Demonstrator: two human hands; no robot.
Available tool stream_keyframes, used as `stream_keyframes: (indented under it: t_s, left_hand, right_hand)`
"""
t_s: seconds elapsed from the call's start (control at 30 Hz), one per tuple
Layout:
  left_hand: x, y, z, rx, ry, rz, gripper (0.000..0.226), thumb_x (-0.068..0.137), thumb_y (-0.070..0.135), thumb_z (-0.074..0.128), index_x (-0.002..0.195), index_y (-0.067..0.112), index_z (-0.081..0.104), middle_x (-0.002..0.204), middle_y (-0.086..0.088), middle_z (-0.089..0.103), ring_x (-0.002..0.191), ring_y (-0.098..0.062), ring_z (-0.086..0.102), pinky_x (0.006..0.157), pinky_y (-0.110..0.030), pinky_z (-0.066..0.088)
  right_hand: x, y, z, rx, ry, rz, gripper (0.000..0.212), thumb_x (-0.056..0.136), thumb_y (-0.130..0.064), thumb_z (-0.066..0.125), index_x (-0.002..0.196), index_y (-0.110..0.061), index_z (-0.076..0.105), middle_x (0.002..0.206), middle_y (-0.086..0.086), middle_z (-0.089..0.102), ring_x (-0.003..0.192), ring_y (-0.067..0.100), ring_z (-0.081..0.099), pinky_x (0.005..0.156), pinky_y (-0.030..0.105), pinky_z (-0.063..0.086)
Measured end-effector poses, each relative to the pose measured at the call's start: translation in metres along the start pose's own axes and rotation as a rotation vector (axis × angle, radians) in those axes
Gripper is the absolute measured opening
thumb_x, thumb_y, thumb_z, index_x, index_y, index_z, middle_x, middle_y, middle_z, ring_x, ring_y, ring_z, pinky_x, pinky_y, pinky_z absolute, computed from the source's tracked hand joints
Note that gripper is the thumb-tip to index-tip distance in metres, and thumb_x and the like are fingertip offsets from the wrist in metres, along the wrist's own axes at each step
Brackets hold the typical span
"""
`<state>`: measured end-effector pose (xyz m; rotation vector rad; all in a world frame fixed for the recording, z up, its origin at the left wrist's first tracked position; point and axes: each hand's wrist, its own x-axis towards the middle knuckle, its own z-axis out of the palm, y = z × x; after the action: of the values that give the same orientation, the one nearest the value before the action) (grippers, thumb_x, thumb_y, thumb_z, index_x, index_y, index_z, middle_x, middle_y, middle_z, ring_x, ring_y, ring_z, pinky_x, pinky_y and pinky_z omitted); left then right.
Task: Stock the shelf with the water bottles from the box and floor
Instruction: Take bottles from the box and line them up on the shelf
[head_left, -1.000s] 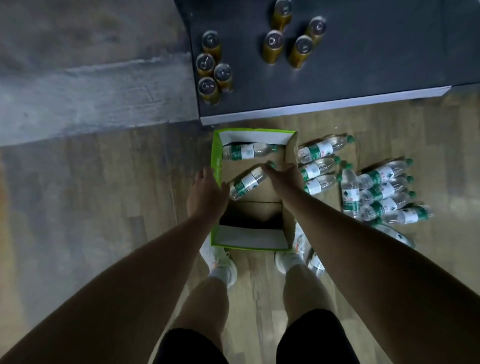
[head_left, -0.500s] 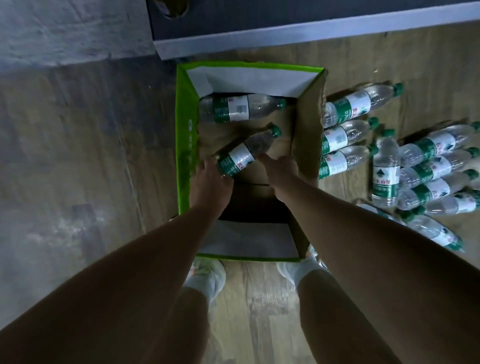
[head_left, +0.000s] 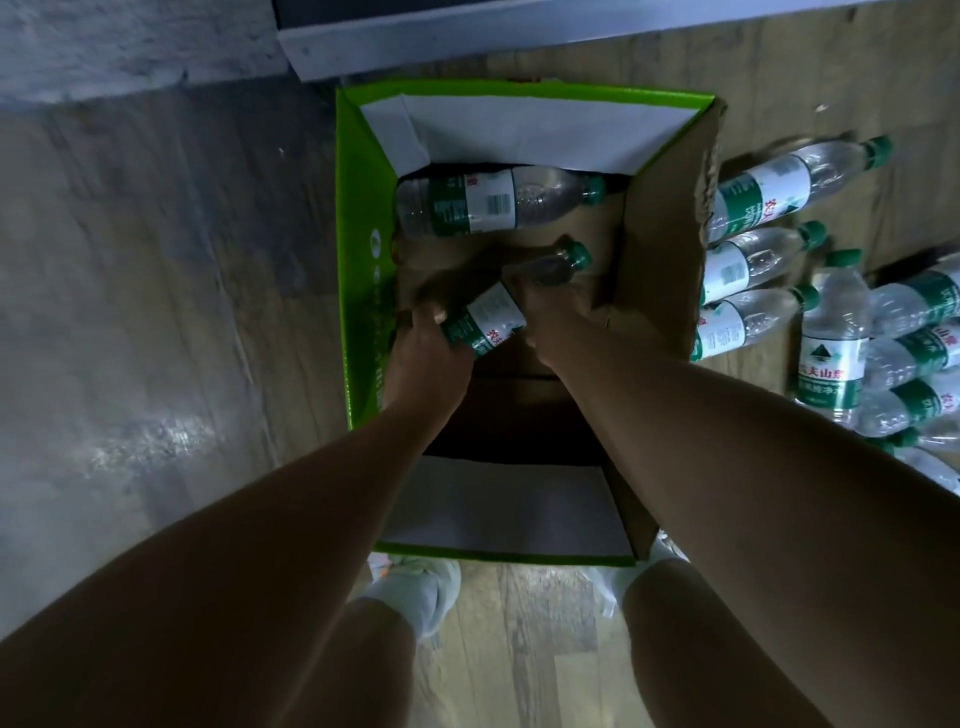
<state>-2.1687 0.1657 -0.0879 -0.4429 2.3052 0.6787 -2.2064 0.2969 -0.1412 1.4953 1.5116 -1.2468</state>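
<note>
- An open cardboard box (head_left: 358, 260) with bright green outer walls and white top flaps stands on the wooden plank floor (head_left: 156, 312), just near of the shelf.
- A tilted water bottle (head_left: 491, 322) of clear plastic, with a green-and-white label and a green cap, is inside the box near its middle. Its cap points far and to the right.
- The left hand (head_left: 423, 358) grips the base end of the tilted water bottle, its fingers (head_left: 434, 325) curled round the labelled part.
- The right hand (head_left: 556, 322) holds the same bottle at its upper body, below the cap. Its fingers (head_left: 527, 299) are closed round it, though this part is blurred.
- A second lying water bottle (head_left: 493, 205) of the same kind rests on the box bottom at the far end, cap to the right, apart from both hands.
- A group of loose floor bottles (head_left: 753, 197) lies just right of the box, and one upright bottle (head_left: 834, 338) stands among them.
- The dark shelf (head_left: 519, 36) with a pale front edge runs along the far side.
- White shoes (head_left: 415, 592) stand at the near edge of the box.
</note>
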Motion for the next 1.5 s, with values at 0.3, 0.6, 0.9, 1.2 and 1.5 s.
stream_keyframes:
  t_s: [0.3, 0.6, 0.9, 1.2, 1.5]
  left_hand:
    - [0.001, -0.006, 0.003, 0.000, -0.028, -0.001, 0.044, 0.090, 0.017, 0.057, 0.132, 0.014, 0.044, 0.121, -0.014, 0.062, 0.106, -0.032, 0.062, 0.083, -0.047, 0.055]
    - [-0.056, 0.002, -0.028, 0.034, -0.122, 0.033, 0.072, 0.081, 0.034, 0.073, 0.140, 0.012, 0.039, 0.137, -0.012, 0.050, 0.124, -0.029, 0.049, 0.094, -0.038, 0.043]
    - [-0.132, 0.047, -0.076, 0.070, -0.074, 0.198, 0.082, 0.067, 0.029, 0.084, 0.135, 0.010, 0.043, 0.130, -0.011, 0.050, 0.118, -0.029, 0.051, 0.094, -0.046, 0.047]
    - [-0.206, 0.076, -0.136, 0.292, 0.081, 0.307, 0.091, 0.070, 0.035, 0.082, 0.144, 0.012, 0.033, 0.136, -0.008, 0.049, 0.125, -0.027, 0.048, 0.100, -0.042, 0.043]
    - [-0.271, 0.095, -0.195, 0.144, 0.089, 0.351, 0.074, 0.071, 0.025, 0.078, 0.136, 0.017, 0.044, 0.122, -0.008, 0.056, 0.108, -0.030, 0.058, 0.079, -0.048, 0.054]
  right_hand:
    - [-0.005, -0.006, 0.004, 0.148, 0.037, 0.015, 0.040, 0.094, -0.022, 0.062, 0.128, -0.008, 0.046, 0.119, 0.012, 0.057, 0.108, 0.028, 0.059, 0.094, 0.043, 0.053]
    - [-0.068, 0.007, -0.041, -0.092, 0.137, -0.118, 0.078, 0.080, -0.040, 0.073, 0.139, -0.007, 0.034, 0.135, 0.015, 0.047, 0.116, 0.030, 0.052, 0.089, 0.038, 0.051]
    - [-0.180, -0.012, -0.078, 0.132, 0.137, -0.135, 0.072, 0.073, -0.036, 0.078, 0.132, -0.011, 0.044, 0.126, 0.012, 0.057, 0.108, 0.028, 0.061, 0.085, 0.042, 0.057]
    - [-0.286, -0.025, -0.105, 0.291, 0.109, -0.218, 0.058, 0.065, -0.033, 0.080, 0.115, -0.021, 0.054, 0.104, 0.001, 0.062, 0.098, 0.023, 0.063, 0.081, 0.046, 0.059]
    - [-0.387, -0.021, -0.127, 0.171, 0.258, -0.453, 0.081, 0.063, -0.045, 0.082, 0.132, -0.017, 0.049, 0.118, 0.001, 0.063, 0.102, 0.020, 0.062, 0.083, 0.031, 0.053]
